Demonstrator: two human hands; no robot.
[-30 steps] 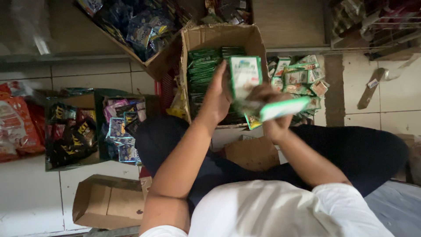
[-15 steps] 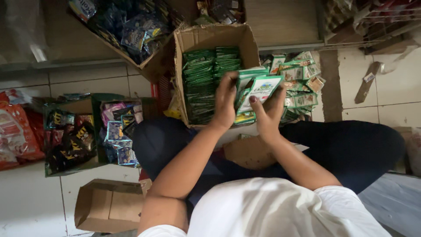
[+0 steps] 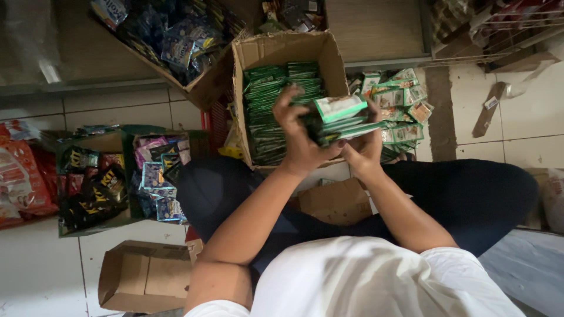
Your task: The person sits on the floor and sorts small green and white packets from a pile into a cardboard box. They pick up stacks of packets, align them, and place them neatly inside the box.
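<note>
Several groups of packaged goods lie on the pale tiled floor [image 3: 41, 270] around a seated person in a white shirt and dark trousers. At far left of the frame, red-orange foil bags [image 3: 20, 176] lie against a green-sided carton of black-and-yellow sachets [image 3: 94, 191]; just beside it to the right, a second carton holds purple and blue sachets [image 3: 158, 176]. Lower left, an empty brown cardboard box [image 3: 144, 275] lies on its side, open toward the viewer. Upper left, a tilted brown carton of dark blue snack packets [image 3: 176, 41] leans toward the centre. Upper centre, an open brown cardboard box [image 3: 282, 47] contains upright rows of dark green sachets [image 3: 267, 108], packed along its left half. Left hand [image 3: 299, 138] is raised over this box, fingers curled around the left end of a stack of green-and-white flat packets [image 3: 341, 117]; grip closed on the stack. Right hand [image 3: 364, 149] supports the same stack from below and from the right, fingers wrapped under it; also closed on it. Stack is held in the air above the box's right half, top packet tilted, white face up. Right of the box, a loose heap of green-and-white packets [image 3: 405, 97] lies on the floor. Below the hands, a flattened brown cardboard piece [image 3: 335, 202] rests on the lap. Upper right, a wire rack [image 3: 499, 35] is partly visible.
</note>
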